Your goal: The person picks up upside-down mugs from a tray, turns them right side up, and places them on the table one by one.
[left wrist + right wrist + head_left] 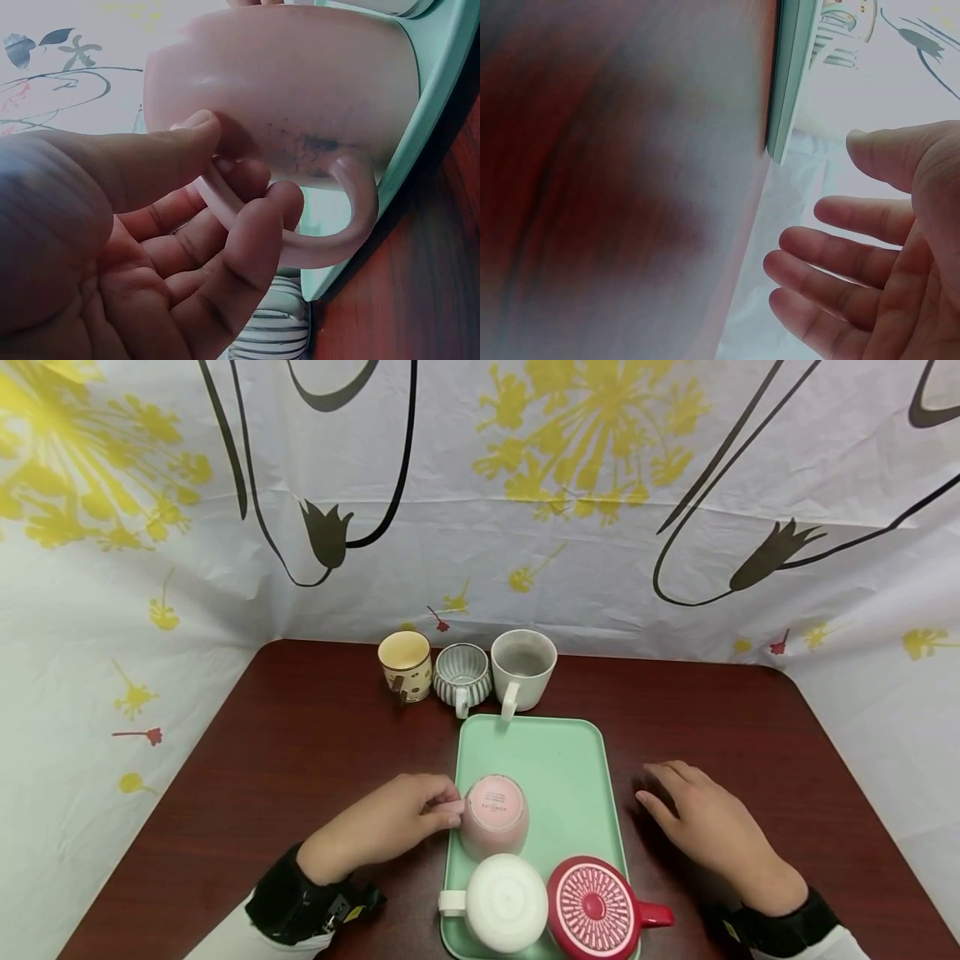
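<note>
A pink mug point(492, 837) stands upside down on the green tray point(551, 760), its base facing up. My left hand point(397, 820) pinches the mug's handle between thumb and fingers, at the tray's left side. In the left wrist view, the thumb lies close to the mug's wall and the fingertips curl round the handle point(356, 214). Beyond the tray's right edge, my right hand point(708, 818) is over the table with fingers loosely extended and nothing held. The right wrist view shows its fingers point(832, 259) apart from each other.
Nearer on the tray, a white mug point(507, 902) and a red mug point(594, 906) lie bottom up, handles pointing outward. Behind the tray stand a yellow mug point(406, 660), a striped cup point(462, 672) and a large white mug point(522, 664), all upright on the dark table point(315, 727).
</note>
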The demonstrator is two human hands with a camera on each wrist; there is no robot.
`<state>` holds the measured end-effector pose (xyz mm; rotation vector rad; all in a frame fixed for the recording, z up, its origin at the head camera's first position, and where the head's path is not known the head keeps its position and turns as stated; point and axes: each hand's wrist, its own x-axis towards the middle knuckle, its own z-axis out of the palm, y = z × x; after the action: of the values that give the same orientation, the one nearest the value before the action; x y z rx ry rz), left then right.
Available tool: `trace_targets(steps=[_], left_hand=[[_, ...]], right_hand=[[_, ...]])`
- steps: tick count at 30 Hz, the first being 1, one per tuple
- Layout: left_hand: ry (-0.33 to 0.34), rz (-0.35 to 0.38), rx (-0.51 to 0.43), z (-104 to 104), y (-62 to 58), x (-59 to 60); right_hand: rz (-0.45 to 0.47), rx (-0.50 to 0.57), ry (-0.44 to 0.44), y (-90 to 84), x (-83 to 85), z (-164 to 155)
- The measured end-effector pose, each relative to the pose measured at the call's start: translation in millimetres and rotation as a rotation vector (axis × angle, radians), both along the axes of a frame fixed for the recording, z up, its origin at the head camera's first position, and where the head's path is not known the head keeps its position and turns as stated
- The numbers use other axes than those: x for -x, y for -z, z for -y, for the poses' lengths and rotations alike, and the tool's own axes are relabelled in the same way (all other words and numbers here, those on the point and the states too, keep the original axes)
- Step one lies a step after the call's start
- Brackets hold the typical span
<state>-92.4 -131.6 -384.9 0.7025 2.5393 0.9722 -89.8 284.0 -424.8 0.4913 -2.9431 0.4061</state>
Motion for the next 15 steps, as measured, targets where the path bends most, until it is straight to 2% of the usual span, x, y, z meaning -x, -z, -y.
trace_targets(steps=[10, 15], left_hand=[[0.051, -0.034, 0.016, 0.8, 0.1, 1.4], [0.067, -0.018, 0.003, 3.2, 1.5, 3.0]], right_hand=[[0.001, -0.012, 0.002, 1.5, 0.4, -0.7], [-0.005, -0.013, -0.004, 2.4, 0.7, -1.4]])
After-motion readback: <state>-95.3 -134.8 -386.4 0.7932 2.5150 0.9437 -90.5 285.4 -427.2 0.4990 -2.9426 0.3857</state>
